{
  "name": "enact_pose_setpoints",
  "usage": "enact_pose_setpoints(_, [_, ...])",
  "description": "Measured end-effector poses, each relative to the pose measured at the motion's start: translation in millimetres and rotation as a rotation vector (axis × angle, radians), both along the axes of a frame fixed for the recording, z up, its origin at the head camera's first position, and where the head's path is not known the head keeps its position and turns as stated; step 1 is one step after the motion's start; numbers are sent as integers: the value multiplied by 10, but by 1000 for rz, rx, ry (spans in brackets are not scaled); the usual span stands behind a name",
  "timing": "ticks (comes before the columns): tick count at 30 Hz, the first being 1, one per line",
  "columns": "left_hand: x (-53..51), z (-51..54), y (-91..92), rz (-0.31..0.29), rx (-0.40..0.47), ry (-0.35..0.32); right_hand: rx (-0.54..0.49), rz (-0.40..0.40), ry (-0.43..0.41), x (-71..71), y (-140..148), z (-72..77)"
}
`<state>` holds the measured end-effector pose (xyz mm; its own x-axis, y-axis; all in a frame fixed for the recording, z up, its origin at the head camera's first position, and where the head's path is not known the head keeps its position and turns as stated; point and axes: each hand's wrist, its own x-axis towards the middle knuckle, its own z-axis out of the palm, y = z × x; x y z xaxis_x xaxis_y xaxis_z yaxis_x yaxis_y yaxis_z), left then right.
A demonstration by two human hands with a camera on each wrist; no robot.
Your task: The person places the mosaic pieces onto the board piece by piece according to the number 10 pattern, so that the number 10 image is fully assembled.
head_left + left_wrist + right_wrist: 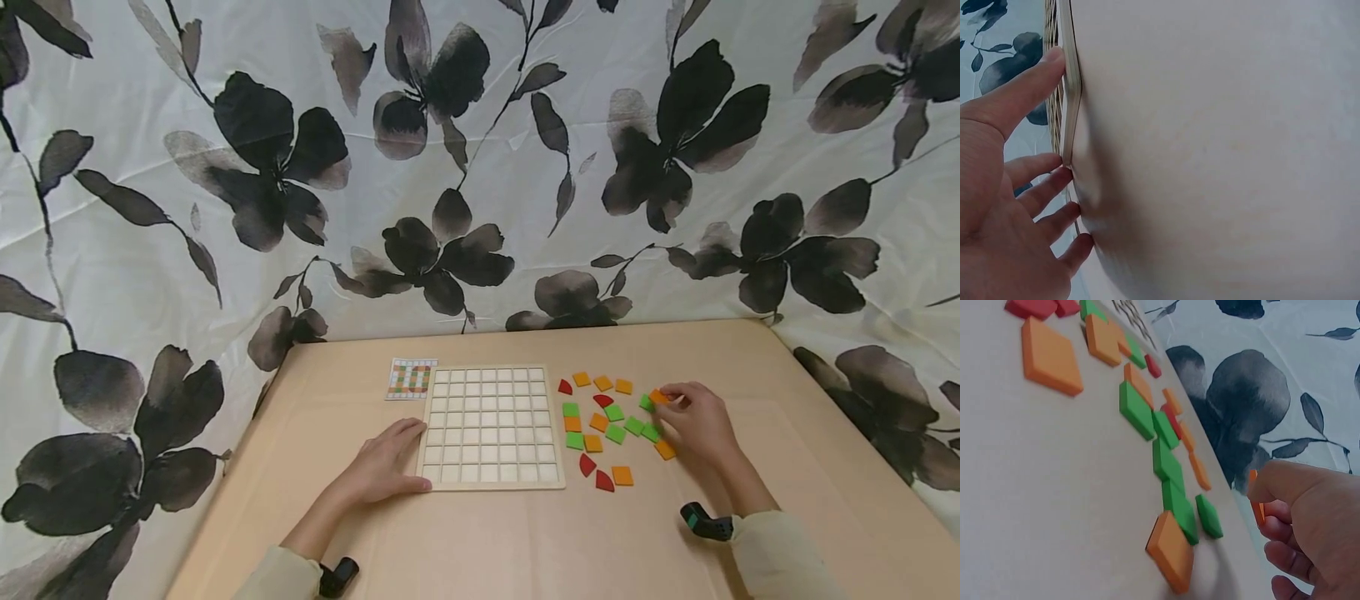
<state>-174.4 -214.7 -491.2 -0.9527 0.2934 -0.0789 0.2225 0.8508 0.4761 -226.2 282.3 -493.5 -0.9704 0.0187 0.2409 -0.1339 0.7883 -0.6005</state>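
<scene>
Tiles (pixel 614 412) r org, grn & red; wht cloth (pixel 525 171) has blk-gray floral.

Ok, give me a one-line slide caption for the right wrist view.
Right hand pinching an orange tile; green tiles, more orange tiles and red pieces lie on the table.

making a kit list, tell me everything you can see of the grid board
The grid board is a roughly square panel, pale and wood-like, its rim enclosing rows of whitish square cells split by thin ridges. It lies flat on the table, a patterned card at its far left corner and coloured tiles to its right. The left hand touches its left edge with thumb and fingers.
</scene>
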Motion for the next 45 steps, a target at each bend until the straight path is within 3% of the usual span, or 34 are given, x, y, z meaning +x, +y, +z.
enact_pose_setpoints(7, [-3,-25,22,-24,36,-11,-85,24,-44,8,-73,32])
enact_pose_setpoints(13, [4,-49,22,-27,32,-4,-102,51,-18,-9,-186,24])
enact_pose_setpoints(19, [21,-33,13,-22,32,3,-97,77,8,-24,-339,73])
enact_pose_setpoints(26, [33,-18,8,2,18,-40,-127,95,-24,-34,-440,92])
enact_pose_setpoints(45, [18,55,11,-7,-4,-25,-212,128,-66,-104,-716,98])
